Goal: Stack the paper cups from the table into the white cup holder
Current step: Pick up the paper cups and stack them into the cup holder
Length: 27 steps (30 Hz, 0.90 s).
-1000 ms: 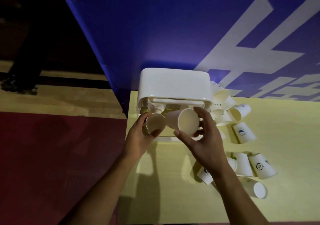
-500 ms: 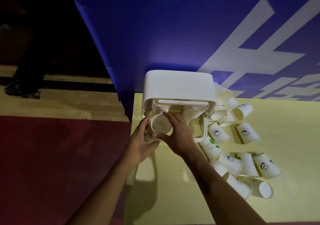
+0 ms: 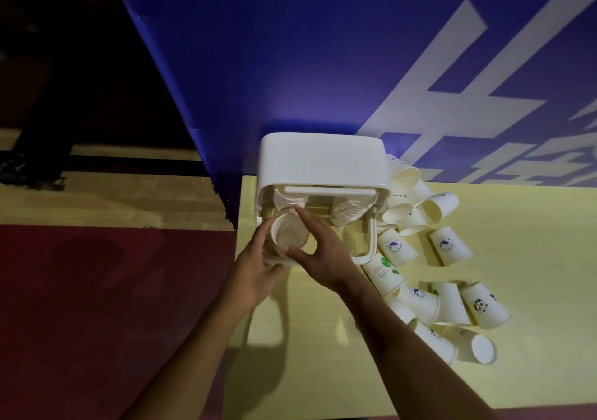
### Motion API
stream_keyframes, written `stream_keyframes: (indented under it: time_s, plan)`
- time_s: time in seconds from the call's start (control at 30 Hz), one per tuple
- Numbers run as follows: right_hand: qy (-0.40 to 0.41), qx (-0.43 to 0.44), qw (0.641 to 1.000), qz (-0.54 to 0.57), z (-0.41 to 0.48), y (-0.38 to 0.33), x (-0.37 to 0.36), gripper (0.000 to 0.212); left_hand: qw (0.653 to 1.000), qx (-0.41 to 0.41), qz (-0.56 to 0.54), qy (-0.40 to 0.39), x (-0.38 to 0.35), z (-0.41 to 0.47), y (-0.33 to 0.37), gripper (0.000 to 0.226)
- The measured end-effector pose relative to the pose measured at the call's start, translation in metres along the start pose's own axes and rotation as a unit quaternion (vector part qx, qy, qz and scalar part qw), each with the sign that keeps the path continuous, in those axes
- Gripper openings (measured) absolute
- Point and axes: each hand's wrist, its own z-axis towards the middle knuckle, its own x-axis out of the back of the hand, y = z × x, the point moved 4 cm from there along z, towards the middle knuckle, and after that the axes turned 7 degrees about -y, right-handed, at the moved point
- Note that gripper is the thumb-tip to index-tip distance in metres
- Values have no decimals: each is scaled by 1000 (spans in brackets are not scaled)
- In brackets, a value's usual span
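At holder (image 3: 323, 161) mouth, left hand (image 3: 255, 267), right hand (image 3: 326, 251) grip cup (image 3: 289, 235).

Blue panel (image 3: 290, 48): standing upright at the back, filling most of the upper view.
White lettering (image 3: 468, 96): running in large strokes across the panel's right part, being cut off by the frame edge.
Wooden floor (image 3: 129, 203): showing as pale planks at left.
Black stripe (image 3: 129, 161): crossing the planks.
Red floor area (image 3: 97, 306): lying below the planks, reaching the lower left corner.
Dark shape (image 3: 32, 112): standing at far left, too dim to identify.
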Motion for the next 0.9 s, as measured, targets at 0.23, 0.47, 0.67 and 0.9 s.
stream_keyframes:
  time_s: [0.23, 0.47, 0.67, 0.9]
  plan:
    - [130, -85, 988, 23, -83, 40, 68, 31, 969, -140, 120, 166, -34, -15, 69, 50]
    - [221, -176, 956, 76, -165, 116, 170, 19, 943, -205, 256, -48, -172, 63, 168, 53]
    - [247, -214, 939, 106, -206, 192, 239, 15, 792, -226, 508, -251, -321, 150, 197, 67]
    - [238, -225, 938, 109, -226, 265, 303, 15, 517, -272, 731, -353, -408, 203, 161, 55]
